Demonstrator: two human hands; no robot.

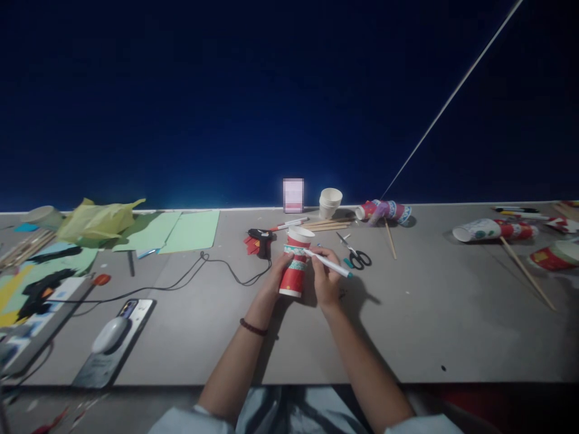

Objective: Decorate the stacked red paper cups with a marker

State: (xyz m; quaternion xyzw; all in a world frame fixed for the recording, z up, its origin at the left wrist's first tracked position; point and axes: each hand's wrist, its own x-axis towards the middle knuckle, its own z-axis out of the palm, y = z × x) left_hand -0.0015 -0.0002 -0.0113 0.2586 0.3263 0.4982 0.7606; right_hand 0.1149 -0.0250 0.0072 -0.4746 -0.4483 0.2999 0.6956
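A red, white and teal decorated tube of joined paper cups (pixel 293 280) stands slightly tilted in front of me. My left hand (pixel 277 271) is wrapped round its left side. Between the fingers of my right hand (pixel 326 278) is a white marker (pixel 332 266) with a teal end, its other end at the upper part of the tube. A black hot glue gun (pixel 260 236) lies just behind my left hand, over some red pieces. Scissors (pixel 359 258) with black handles rest to the right of my right hand, beside a small teal marker cap (pixel 348 263).
Stacked white paper cups (pixel 330 202) and wooden sticks (pixel 328 226) are at the back. Decorated cup tubes (pixel 389 211) on sticks lie rightward. Leftward are green paper sheets (pixel 194 230), a yellow plastic bag (pixel 97 222), a phone (pixel 102 364) and a power strip (pixel 49 319); a cord (pixel 172 286) crosses the table.
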